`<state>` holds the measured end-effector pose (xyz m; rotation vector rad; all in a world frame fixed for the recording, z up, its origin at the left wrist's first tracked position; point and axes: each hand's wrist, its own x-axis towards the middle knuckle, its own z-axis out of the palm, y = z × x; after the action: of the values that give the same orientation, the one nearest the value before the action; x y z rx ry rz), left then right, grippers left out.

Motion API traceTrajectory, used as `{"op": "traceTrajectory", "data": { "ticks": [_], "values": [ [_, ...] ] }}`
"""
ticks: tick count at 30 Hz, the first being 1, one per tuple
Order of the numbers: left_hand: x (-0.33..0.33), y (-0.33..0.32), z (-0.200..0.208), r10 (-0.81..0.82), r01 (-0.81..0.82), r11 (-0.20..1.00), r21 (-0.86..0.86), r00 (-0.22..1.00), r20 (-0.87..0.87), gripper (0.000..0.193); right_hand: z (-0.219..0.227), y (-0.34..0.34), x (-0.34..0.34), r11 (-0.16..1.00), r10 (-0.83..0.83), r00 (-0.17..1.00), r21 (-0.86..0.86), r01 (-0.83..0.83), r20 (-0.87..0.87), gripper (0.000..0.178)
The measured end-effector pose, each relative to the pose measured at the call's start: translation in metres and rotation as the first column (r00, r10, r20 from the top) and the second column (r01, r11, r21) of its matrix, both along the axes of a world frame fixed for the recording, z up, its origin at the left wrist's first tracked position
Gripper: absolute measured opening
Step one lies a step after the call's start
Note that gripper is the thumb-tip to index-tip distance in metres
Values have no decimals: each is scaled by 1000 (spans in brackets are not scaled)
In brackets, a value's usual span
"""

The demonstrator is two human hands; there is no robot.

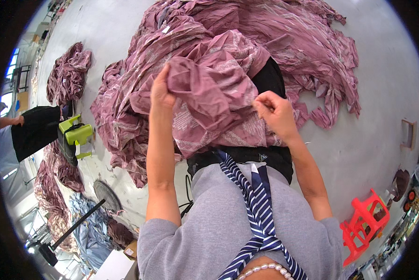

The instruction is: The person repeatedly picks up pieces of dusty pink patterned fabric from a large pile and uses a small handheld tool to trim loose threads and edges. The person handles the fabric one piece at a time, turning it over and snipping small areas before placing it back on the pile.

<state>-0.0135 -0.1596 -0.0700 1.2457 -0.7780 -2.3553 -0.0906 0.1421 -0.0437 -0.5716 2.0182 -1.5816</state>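
Observation:
Dusty-pink patterned cloth [205,98] lies bunched over my lap and runs into a big heap of the same cloth [303,42] on the floor ahead. My left hand [162,93] grips a fold of it at the left, thumb pointing up. To the right, my right hand [275,112] is closed in a pinch at the cloth's right edge. Whatever lies between its fingertips is too small to make out. Part of my black-clad leg [271,79] shows beyond that hand.
At the left, another person in dark trousers [34,130] is by a lime-green stool [77,135]. More cloth piles [69,74] lie there, with a light-blue one [90,233] lower down. A red plastic stool [366,224] stands at the lower right on the grey floor [382,79].

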Motion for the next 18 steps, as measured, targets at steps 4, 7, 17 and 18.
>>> {"op": "traceTrajectory", "data": {
  "ticks": [4, 7, 17, 18],
  "values": [
    [44, -65, 18, 130, -122, 948, -295, 991, 8, 24, -4, 36, -20, 983, -183, 981, -16, 184, 61, 12],
    [116, -154, 18, 64, -151, 939, -308, 959, -276, 29, -14, 62, -31, 967, -248, 966, -37, 251, 69, 12],
    [116, -100, 42, 627, 449, -327, -831, 761, 165, 42, 3, 88, -18, 968, 68, 993, 246, -42, -99, 21],
    [97, -64, 42, 435, 421, -289, -860, 858, 274, 40, -2, 89, -17, 967, 81, 983, 253, -37, -166, 22]
  ]
}}
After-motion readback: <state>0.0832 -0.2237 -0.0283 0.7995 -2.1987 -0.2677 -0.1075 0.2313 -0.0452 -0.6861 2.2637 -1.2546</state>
